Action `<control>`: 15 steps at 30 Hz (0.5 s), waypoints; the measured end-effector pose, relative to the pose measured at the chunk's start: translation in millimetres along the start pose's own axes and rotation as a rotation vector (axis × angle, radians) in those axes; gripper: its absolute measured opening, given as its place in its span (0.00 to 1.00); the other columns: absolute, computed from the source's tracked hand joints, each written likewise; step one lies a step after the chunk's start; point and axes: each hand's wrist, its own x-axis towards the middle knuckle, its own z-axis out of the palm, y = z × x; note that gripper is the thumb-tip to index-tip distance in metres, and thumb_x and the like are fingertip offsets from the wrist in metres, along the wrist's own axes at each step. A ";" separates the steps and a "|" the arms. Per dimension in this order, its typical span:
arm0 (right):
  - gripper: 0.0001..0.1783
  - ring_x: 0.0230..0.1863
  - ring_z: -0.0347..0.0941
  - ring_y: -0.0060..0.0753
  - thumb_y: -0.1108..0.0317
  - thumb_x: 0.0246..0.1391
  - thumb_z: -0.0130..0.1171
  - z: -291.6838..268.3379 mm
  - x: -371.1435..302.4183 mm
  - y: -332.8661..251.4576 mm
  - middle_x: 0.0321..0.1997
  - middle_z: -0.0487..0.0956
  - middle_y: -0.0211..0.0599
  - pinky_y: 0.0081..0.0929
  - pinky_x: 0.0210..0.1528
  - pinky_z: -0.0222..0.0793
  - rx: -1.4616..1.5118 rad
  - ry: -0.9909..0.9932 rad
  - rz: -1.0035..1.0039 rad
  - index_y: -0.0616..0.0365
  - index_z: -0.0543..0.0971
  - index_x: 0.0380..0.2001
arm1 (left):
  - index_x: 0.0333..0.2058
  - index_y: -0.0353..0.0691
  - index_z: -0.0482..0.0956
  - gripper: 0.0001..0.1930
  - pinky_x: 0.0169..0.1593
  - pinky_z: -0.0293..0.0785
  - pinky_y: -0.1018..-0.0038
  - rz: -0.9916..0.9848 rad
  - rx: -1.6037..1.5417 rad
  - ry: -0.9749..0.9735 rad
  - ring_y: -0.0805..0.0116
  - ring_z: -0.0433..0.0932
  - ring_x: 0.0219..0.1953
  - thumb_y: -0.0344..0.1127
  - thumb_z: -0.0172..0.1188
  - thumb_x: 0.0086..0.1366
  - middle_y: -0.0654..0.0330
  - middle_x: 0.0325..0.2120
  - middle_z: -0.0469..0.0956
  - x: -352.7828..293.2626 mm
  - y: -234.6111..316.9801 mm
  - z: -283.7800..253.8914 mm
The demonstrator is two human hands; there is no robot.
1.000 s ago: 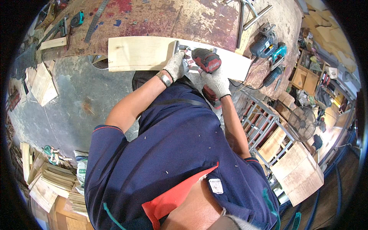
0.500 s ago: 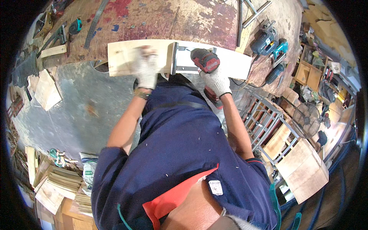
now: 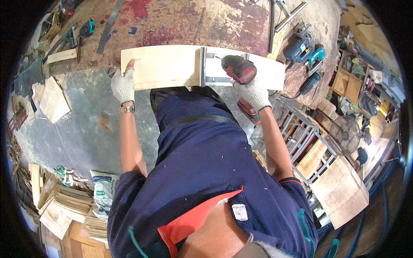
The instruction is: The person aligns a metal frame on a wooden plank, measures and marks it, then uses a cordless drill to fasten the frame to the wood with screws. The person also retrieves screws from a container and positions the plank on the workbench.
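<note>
A long pale wooden board lies along the front edge of the workbench. My left hand, in a white knit glove, grips its left end with the thumb on top; the fingers go underneath, out of sight. Gloved too, my right hand is wrapped round the handle of a red and black cordless drill. The drill is over the right part of the board, its front end near a metal frame with a shiny upright bar and flat crosspieces. Whether its tip touches the frame, I cannot tell.
The stained workbench carries a flat metal strip, a teal tape measure, metal tubes and power tools at the right. A metal rack and a fan stand right; stacked wood pieces lie lower left.
My left hand has moved from the board's top to its left end and taken hold there. The metal frame, the drill and my right hand have shifted slightly right.
</note>
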 end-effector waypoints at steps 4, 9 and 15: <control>0.45 0.59 0.73 0.55 0.44 0.49 0.65 -6.7 -1.5 15.4 0.57 0.77 0.54 0.42 0.57 0.71 -0.023 -0.051 -0.023 0.58 0.65 0.64 | 0.36 0.35 0.85 0.35 0.37 0.75 0.60 0.116 -0.174 0.141 0.50 0.82 0.30 0.69 0.63 0.56 0.47 0.26 0.83 -12.9 0.2 -2.3; 0.44 0.58 0.74 0.56 0.44 0.49 0.65 -26.8 -12.3 -9.9 0.57 0.77 0.53 0.42 0.56 0.72 -0.118 -0.109 0.055 0.58 0.65 0.64 | 0.33 0.35 0.85 0.32 0.33 0.74 0.63 0.142 -0.186 0.176 0.54 0.82 0.27 0.66 0.65 0.56 0.50 0.23 0.82 -24.7 10.2 -15.6; 0.41 0.54 0.76 0.55 0.48 0.46 0.66 -12.8 -4.2 22.2 0.53 0.79 0.52 0.42 0.53 0.73 -0.143 0.003 -0.147 0.59 0.68 0.59 | 0.33 0.35 0.84 0.31 0.32 0.74 0.64 0.173 -0.223 0.213 0.57 0.81 0.25 0.65 0.67 0.56 0.51 0.23 0.82 -34.4 12.4 -21.6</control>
